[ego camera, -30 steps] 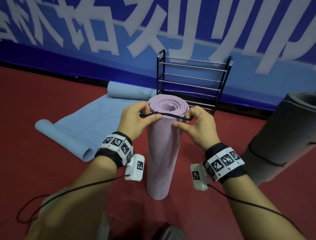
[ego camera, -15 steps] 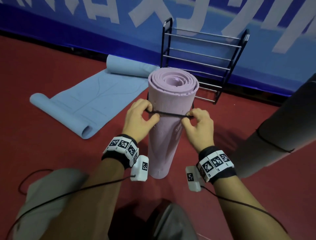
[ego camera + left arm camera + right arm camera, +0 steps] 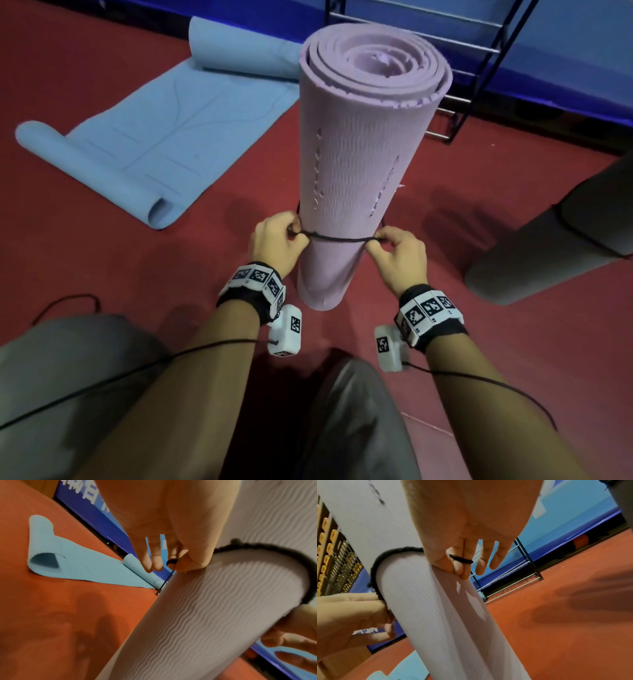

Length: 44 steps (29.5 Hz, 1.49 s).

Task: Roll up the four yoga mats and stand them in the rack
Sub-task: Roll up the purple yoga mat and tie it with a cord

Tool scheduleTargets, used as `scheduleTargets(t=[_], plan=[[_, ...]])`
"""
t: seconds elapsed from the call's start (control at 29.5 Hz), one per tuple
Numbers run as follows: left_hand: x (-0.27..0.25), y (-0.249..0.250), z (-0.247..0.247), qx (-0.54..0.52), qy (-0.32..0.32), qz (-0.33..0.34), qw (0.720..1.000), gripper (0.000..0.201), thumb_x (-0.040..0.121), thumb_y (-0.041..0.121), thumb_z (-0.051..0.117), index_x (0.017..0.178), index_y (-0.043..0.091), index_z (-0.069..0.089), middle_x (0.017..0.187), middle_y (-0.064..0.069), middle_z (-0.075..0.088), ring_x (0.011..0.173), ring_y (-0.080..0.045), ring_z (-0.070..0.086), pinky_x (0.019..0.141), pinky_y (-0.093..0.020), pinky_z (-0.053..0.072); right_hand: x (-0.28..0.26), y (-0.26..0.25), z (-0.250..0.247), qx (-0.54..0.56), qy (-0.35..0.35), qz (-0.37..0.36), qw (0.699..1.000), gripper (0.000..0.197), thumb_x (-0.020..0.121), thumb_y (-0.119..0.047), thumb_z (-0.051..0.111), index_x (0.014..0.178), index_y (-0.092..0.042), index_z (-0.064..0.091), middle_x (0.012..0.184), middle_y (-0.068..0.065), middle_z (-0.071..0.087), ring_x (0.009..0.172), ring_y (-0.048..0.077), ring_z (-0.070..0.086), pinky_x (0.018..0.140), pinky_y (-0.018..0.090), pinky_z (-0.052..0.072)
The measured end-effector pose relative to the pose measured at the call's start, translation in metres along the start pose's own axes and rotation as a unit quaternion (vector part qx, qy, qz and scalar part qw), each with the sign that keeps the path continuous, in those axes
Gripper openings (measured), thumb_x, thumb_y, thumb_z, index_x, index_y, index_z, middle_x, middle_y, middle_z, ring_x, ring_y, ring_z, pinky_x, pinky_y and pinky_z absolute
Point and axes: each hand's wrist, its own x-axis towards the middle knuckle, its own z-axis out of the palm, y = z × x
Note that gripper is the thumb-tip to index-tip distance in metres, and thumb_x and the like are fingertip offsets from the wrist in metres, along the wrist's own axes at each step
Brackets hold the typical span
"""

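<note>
A rolled purple yoga mat (image 3: 356, 150) stands on end on the red floor in front of me. A black elastic band (image 3: 337, 237) circles its lower part. My left hand (image 3: 279, 240) pinches the band at the mat's left side, and my right hand (image 3: 399, 251) pinches it at the right side. The left wrist view shows the band (image 3: 281, 555) wrapped over the ribbed mat (image 3: 214, 615). In the right wrist view the band (image 3: 461, 559) loops over my fingers beside the mat (image 3: 436, 608). The black wire rack (image 3: 479, 51) stands behind the mat, against the blue wall.
A light blue mat (image 3: 164, 137) lies mostly unrolled on the floor at left, both ends curled. A rolled grey mat (image 3: 555, 250) with a black band leans in at the right. My knees in grey trousers (image 3: 349, 421) fill the bottom of the head view.
Both hands have slid the black band down the purple mat, from its top rim to its lower part. The head view has tilted down and closer.
</note>
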Motion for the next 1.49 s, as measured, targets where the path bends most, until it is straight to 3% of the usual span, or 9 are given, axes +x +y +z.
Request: scheduleTargets(t=[0.24,0.37,0.61,0.71,0.92,1.15,1.29,1.39,1.49], plan=[[-0.017,-0.029,0.012,0.091,-0.131,-0.108,0.981,0.011,0.07,0.02,0.071,0.075,0.022,0.061,0.079,-0.002,0.069,0.081,-0.032,0.066,0.065,-0.032,0.05,-0.019,0.02,0.028,-0.109,-0.095,0.036,0.989,0.015,0.08,-0.034,0.067,0.087,-0.022,0.073,0.092,0.0,0.073,0.094,0.027,0.063,0.074,0.036,0.052],[-0.015,-0.015,0.002,0.042,-0.127,-0.072,0.988,0.025,0.069,0.011,0.068,0.068,0.022,0.045,0.068,0.004,0.057,0.068,-0.025,0.059,0.065,-0.035,0.049,-0.027,0.01,0.024,-0.15,-0.059,-0.018,0.987,0.017,0.078,-0.024,0.064,0.093,-0.019,0.068,0.099,-0.003,0.065,0.093,0.025,0.059,0.067,0.035,0.049],[0.0,0.019,-0.026,-0.005,-0.086,0.007,0.996,0.017,0.073,0.021,0.069,0.085,0.019,0.056,0.081,0.003,0.06,0.072,-0.018,0.058,0.071,-0.035,0.051,-0.022,-0.025,-0.008,-0.117,0.031,-0.031,0.992,0.01,0.08,-0.026,0.063,0.083,-0.018,0.068,0.088,-0.004,0.064,0.074,0.022,0.061,0.061,0.034,0.048],[0.01,0.043,-0.046,-0.003,-0.076,0.041,0.996,0.021,0.077,0.023,0.068,0.091,0.019,0.053,0.087,0.004,0.055,0.073,-0.019,0.055,0.073,-0.035,0.048,-0.018,-0.051,-0.026,-0.118,0.055,-0.03,0.991,0.01,0.082,-0.023,0.06,0.083,-0.015,0.065,0.088,0.001,0.063,0.075,0.027,0.06,0.06,0.034,0.042],[0.009,0.068,-0.08,0.036,-0.11,0.098,0.988,0.023,0.084,0.031,0.066,0.098,0.015,0.056,0.096,0.002,0.053,0.088,-0.027,0.058,0.078,-0.042,0.048,-0.034,-0.106,-0.041,-0.231,-0.068,0.081,0.967,0.021,0.087,-0.031,0.054,0.091,-0.013,0.064,0.095,0.014,0.068,0.086,0.04,0.062,0.068,0.036,0.042],[0.031,0.054,-0.112,0.014,-0.134,0.144,0.98,0.023,0.084,0.029,0.064,0.102,0.015,0.065,0.106,-0.002,0.064,0.097,-0.027,0.062,0.082,-0.041,0.049,-0.058,-0.177,-0.003,-0.203,-0.136,0.02,0.97,0.024,0.086,-0.042,0.05,0.091,-0.024,0.066,0.085,0.005,0.069,0.082,0.033,0.063,0.069,0.039,0.052],[0.054,0.066,-0.152,0.066,-0.157,0.15,0.974,0.026,0.091,0.03,0.056,0.114,0.019,0.062,0.119,0.002,0.061,0.109,-0.024,0.056,0.086,-0.04,0.047,-0.044,-0.235,0.01,-0.143,-0.117,-0.038,0.982,0.015,0.094,-0.035,0.054,0.099,-0.021,0.058,0.099,-0.001,0.064,0.091,0.025,0.061,0.069,0.037,0.047],[0.079,0.069,-0.206,0.11,-0.152,0.137,0.973,0.028,0.094,0.031,0.055,0.116,0.017,0.062,0.119,0.001,0.062,0.11,-0.025,0.054,0.085,-0.039,0.046,-0.022,-0.278,0.002,-0.199,-0.124,-0.01,0.972,0.039,0.098,-0.035,0.053,0.131,-0.015,0.058,0.133,0.004,0.059,0.119,0.029,0.054,0.088,0.041,0.049],[0.101,0.083,-0.274,0.149,-0.157,0.14,0.966,0.031,0.092,0.029,0.056,0.117,0.014,0.063,0.119,-0.002,0.063,0.111,-0.028,0.056,0.086,-0.043,0.051,-0.001,-0.323,-0.017,-0.218,-0.102,-0.017,0.97,0.045,0.096,-0.037,0.049,0.126,-0.008,0.062,0.129,0.014,0.062,0.119,0.037,0.056,0.096,0.045,0.048]])
